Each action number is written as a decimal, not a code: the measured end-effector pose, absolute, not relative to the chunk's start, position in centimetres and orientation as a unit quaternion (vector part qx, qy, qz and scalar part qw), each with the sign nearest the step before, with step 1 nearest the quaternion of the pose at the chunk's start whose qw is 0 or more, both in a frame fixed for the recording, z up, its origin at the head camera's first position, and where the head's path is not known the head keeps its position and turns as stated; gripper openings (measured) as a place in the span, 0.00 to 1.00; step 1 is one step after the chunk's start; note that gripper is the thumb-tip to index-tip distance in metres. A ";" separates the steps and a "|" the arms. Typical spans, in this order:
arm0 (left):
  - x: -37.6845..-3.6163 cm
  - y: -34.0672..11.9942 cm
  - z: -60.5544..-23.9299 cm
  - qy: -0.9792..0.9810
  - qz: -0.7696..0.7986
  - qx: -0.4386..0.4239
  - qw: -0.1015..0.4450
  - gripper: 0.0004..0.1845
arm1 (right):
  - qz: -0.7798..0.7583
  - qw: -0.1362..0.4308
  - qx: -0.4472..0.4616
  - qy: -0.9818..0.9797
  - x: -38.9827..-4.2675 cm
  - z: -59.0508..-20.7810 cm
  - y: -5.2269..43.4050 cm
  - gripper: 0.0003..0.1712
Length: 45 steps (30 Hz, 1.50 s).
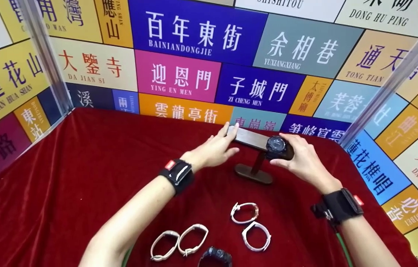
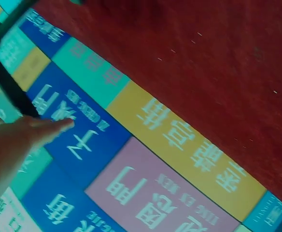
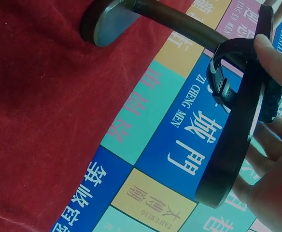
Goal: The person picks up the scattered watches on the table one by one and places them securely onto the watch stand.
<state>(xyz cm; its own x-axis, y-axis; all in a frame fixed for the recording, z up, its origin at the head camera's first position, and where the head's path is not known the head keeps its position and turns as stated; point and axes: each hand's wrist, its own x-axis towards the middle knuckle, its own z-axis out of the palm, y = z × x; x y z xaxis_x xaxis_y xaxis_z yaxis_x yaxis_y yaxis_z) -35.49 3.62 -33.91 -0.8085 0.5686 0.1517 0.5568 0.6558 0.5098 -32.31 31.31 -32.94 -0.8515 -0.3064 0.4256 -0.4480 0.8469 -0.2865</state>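
A black digital watch sits around the right part of a dark T-shaped display stand's bar. My right hand holds the watch between thumb and fingers. In the right wrist view the buckled strap loops round the bar, and the thumb lies against the watch. At the bar's left end is my left hand, its fingers mostly straight and touching that end, thumb apart below. The left wrist view shows only part of the left hand beside the dark bar.
The stand's oval base rests on red cloth. Nearer me lie two cream bands, a white patterned band, a pale lilac band and another black watch. Colourful panels with Chinese lettering rise behind.
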 end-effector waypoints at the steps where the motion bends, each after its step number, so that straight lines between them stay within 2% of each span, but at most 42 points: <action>1: -35.1 3.8 -33.8 0.910 0.279 0.308 0.009 0.38 | 0.193 0.183 0.199 -0.943 -32.2 -33.0 31.4 0.47; 7: -32.4 4.2 -33.6 0.902 0.290 0.321 -0.007 0.39 | 0.206 0.201 0.200 -0.937 -30.7 -32.9 31.3 0.50; 15: -29.1 3.4 -33.2 0.891 0.287 0.351 0.008 0.39 | 0.192 0.229 0.246 -0.922 -27.5 -32.6 29.5 0.52; 18: -27.6 2.8 -32.9 0.887 0.274 0.371 0.021 0.40 | 0.188 0.220 0.280 -0.916 -25.9 -32.7 28.4 0.51; 29: -20.8 0.0 -33.8 0.873 0.183 0.447 0.066 0.43 | 0.245 0.155 0.412 -0.864 -18.6 -34.3 24.8 0.51; 32: -19.0 -0.6 -34.6 0.874 0.173 0.450 0.066 0.43 | 0.258 0.119 0.436 -0.854 -17.1 -35.5 24.4 0.51; 35: -17.4 -1.2 -35.6 0.875 0.171 0.450 0.053 0.43 | 0.297 0.041 0.444 -0.844 -15.8 -36.9 24.0 0.52; 37: -16.5 -1.4 -36.3 0.876 0.171 0.448 0.047 0.42 | 0.335 -0.010 0.449 -0.828 -15.3 -38.0 23.8 0.52; 39: -15.9 -1.4 -37.0 0.877 0.172 0.447 0.049 0.41 | 0.369 -0.036 0.458 -0.808 -14.9 -39.1 23.6 0.51; 45: -14.9 -0.9 -39.0 0.870 0.197 0.446 0.076 0.25 | 0.417 -0.071 0.463 -0.779 -14.2 -41.7 22.8 0.42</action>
<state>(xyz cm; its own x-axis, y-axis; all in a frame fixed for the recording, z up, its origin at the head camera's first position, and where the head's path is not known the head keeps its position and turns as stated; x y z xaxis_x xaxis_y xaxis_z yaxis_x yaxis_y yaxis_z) -14.91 -0.92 -38.97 -0.5915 0.8051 0.0440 0.7457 0.5254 0.4097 -14.16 22.80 -41.73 -0.5612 -0.7804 0.2758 -0.6626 0.2239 -0.7147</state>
